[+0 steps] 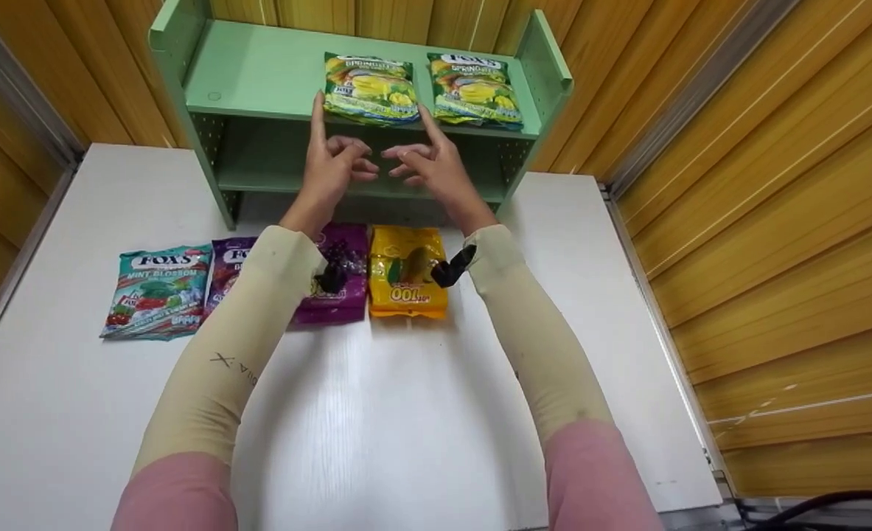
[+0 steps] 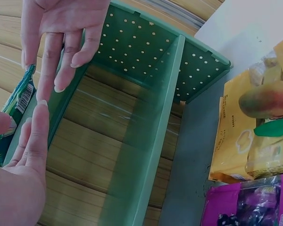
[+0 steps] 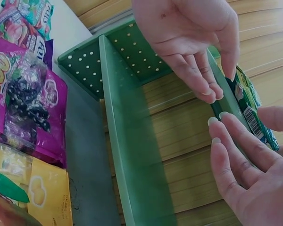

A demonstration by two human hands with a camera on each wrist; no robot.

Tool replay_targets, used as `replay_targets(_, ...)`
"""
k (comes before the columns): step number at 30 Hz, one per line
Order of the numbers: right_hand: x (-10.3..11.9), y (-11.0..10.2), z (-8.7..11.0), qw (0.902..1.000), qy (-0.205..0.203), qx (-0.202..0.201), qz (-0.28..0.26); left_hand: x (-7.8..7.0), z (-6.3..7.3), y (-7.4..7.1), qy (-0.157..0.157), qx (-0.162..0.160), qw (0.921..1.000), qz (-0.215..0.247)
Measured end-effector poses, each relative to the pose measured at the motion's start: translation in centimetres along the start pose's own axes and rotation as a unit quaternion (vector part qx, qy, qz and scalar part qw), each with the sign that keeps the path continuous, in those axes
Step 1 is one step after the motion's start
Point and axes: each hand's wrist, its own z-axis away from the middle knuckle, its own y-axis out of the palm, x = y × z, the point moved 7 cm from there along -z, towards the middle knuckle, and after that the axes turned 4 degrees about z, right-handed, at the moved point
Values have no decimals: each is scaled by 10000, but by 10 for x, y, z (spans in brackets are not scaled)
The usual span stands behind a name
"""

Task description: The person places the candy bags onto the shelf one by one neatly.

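Head view: both hands are raised in front of a green shelf unit (image 1: pixel 273 81) standing at the back of a white bench (image 1: pixel 377 413). The left hand (image 1: pixel 330 168) has its index finger extended upward against the left edge of a green candy bag (image 1: pixel 370 88) lying flat on the top shelf. The right hand (image 1: pixel 431 164) mirrors it, index finger up at the bag's right edge. Remaining fingers on both hands are loosely bent and hold nothing. Neither hand has a grip on the bag; contact is fingertip only, hands otherwise relaxed.

A second green bag (image 1: pixel 476 89) lies just beside the first on the same shelf, to its right. The front edges of both bags sit at the lip of the shelf.

On the bench below lie a mint bag (image 1: pixel 157 292), a purple bag (image 1: pixel 340 274) and a yellow bag (image 1: pixel 407 271), the purple one partly hidden by the left forearm. The wrist views confirm the fingertips of both hands nearly meeting under the shelf edge, with the bag's barcode corner (image 3: pixel 252 120) beside them.

Assessment: the first bag overhangs the shelf front slightly. A sideways or forward nudge from either fingertip could tip it off onto the bench, or push it against its neighbour and shift that one too.
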Motion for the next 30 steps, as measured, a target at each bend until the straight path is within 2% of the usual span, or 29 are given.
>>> replay_targets(3,0,-1,-2,9999,120,43,95,1,-2,-1,-4,6,10000,-94)
replay_targets(11,-5,1,-10,9994,142,-1,320,3,-5,-8,-131,-127,9974,-697)
replay_targets(21,0,3,-7,9984,457,-18,341,4,-8,-11,-117,-179,9949,-985)
replay_targets(27,14,6,7,9988,357,-103,326,12,-13,-19,27,-199,9934,-1128)
replay_targets(30,17,7,11,9996,132,-214,139,16,-14,-23,246,-197,9912,-1287)
